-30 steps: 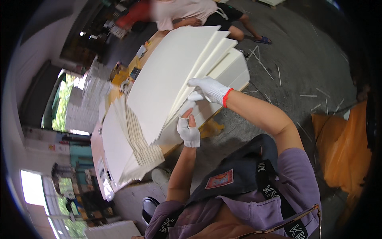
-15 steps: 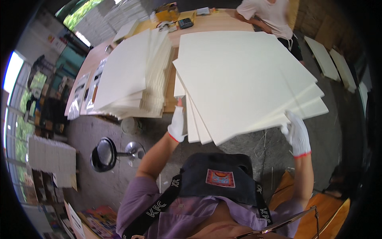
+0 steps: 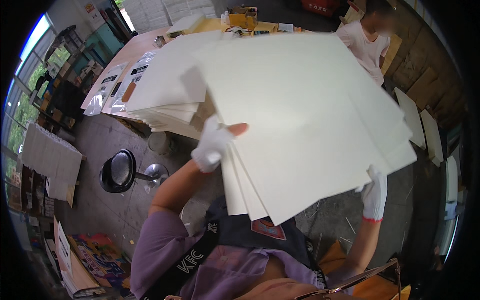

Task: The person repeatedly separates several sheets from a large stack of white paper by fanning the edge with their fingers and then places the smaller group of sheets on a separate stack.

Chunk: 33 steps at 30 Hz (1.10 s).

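Several large white boards [image 3: 295, 110], fanned out over one another, are held up in front of me between both hands. My left hand [image 3: 212, 144], in a white knit glove with a bare thumb, grips their left edge, thumb on the top face and fingers hidden underneath. At the near right edge, my right hand [image 3: 374, 194], also gloved with a red cuff, is closed on the same boards. Just left of them, on the table, stands a tall stack of similar white boards [image 3: 167, 75].
The wooden table [image 3: 95, 90] bears plastic packets [image 3: 136, 77] and a yellow box [image 3: 243, 18]. A person [image 3: 367, 45] is beyond the boards at right. Lower left are a black stool [image 3: 119, 171], a bucket [image 3: 160, 143] and a board pile [image 3: 50, 155]. More boards [image 3: 411, 117] lean at right.
The fanned boards have been raised and drawn nearer to me. My left thumb now lies over their top face, and my right hand has shifted lower with them. My view has turned slightly.
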{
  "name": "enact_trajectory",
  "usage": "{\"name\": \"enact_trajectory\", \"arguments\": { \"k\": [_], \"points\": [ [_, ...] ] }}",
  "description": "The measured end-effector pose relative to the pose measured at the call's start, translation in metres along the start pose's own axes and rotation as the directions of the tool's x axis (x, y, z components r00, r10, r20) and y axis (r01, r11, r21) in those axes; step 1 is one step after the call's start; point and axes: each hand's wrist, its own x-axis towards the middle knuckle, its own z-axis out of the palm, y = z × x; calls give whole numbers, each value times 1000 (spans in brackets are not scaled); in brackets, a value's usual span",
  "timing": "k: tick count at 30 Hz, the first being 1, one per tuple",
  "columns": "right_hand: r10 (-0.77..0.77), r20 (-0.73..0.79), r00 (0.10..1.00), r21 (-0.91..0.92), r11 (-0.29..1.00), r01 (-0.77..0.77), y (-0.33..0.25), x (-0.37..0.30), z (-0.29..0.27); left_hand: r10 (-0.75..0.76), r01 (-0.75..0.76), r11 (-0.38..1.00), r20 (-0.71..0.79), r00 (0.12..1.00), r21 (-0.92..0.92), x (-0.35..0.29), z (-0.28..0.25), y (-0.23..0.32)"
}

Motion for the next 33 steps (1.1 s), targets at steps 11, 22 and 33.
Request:
{"name": "enact_trajectory", "arguments": {
  "k": [11, 22, 33],
  "points": [
    [22, 510, 860, -98, 995, 33, -3, 97, 357, 60, -173, 858, -242, 969, -483, 56, -153, 72],
    [353, 506, 787, 60, 896, -440, 243, 167, 480, -206, 35, 960, -613, 763, -279, 134, -312, -130],
    [434, 531, 728, 36, 847, -531, 214, 160, 456, -296, -8, 894, -603, 741, -448, 125, -278, -97]
  ]
}}
